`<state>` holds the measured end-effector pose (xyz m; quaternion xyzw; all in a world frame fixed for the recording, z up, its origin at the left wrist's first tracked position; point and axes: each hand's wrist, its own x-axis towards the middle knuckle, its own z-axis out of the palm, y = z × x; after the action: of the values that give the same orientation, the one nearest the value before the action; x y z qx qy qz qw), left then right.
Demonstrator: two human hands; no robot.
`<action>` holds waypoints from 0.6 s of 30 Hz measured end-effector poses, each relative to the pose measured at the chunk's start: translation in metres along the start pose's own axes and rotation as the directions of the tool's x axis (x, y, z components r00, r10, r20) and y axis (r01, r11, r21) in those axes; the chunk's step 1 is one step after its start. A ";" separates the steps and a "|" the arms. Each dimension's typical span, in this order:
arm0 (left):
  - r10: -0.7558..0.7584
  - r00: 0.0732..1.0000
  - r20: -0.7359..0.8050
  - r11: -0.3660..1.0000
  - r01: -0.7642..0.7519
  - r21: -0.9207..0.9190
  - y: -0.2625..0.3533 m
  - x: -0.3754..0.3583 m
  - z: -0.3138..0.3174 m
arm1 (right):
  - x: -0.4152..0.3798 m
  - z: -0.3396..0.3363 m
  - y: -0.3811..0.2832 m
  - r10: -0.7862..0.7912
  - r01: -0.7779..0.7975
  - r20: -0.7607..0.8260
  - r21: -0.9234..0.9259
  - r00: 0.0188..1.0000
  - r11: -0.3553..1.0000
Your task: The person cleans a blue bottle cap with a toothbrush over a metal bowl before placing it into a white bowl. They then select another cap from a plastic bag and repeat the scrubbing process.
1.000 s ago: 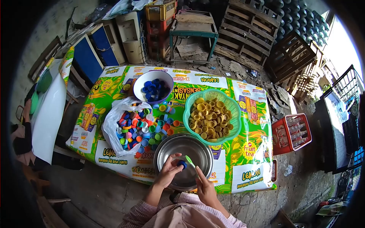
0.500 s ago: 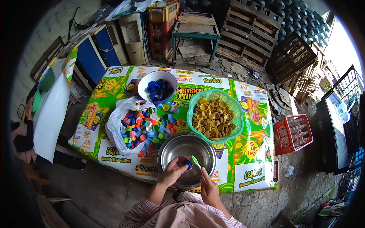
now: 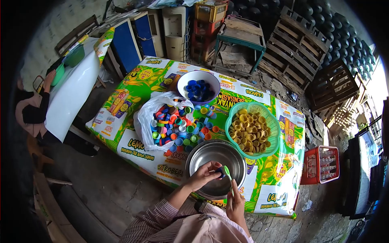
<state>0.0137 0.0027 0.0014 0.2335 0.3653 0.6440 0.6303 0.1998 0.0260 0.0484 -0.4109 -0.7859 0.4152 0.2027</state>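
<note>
Over the steel bowl (image 3: 198, 156), my left hand (image 3: 206, 175) pinches a dark blue cap (image 3: 221, 171). My right hand (image 3: 236, 200) grips a toothbrush (image 3: 227, 171) with a green and white head, which is at the cap. A white plastic bag (image 3: 142, 121) holds caps of many colours, and several loose caps (image 3: 193, 138) lie between it and the steel bowl. Behind them stands a white bowl (image 3: 183, 83) with blue caps in it. On the right, a green basket (image 3: 274, 141) holds yellow caps (image 3: 249, 131).
A patterned sheet covers the table (image 3: 109, 133). At the left, another person (image 3: 34, 109) touches a green container (image 3: 59, 75) by a white surface. A red crate (image 3: 310, 166) stands on the floor at the right. Wooden pallets (image 3: 289, 44) and a green-framed table (image 3: 241, 34) are behind.
The view has turned, so the table and its contents appear shifted right and tilted. The toothbrush head is now closer to the blue cap. Both hands keep their holds.
</note>
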 end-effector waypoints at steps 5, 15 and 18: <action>-0.036 0.999 0.019 0.962 0.039 -0.271 -0.007 -0.005 0.004 | 0.010 0.003 0.004 -0.015 0.013 -0.037 -0.046 0.999 0.999; 0.003 0.997 -0.079 0.982 -0.018 -0.190 0.013 -0.002 0.000 | 0.010 -0.004 0.012 -0.073 0.075 -0.068 0.021 0.995 0.997; 0.024 0.998 -0.051 0.987 -0.031 -0.155 0.014 0.001 0.000 | 0.010 0.002 0.009 -0.109 0.110 -0.047 0.005 0.993 0.994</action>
<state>0.0042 0.0045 0.0120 0.1728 0.3261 0.6847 0.6284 0.1971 0.0366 0.0397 -0.3762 -0.8008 0.3965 0.2450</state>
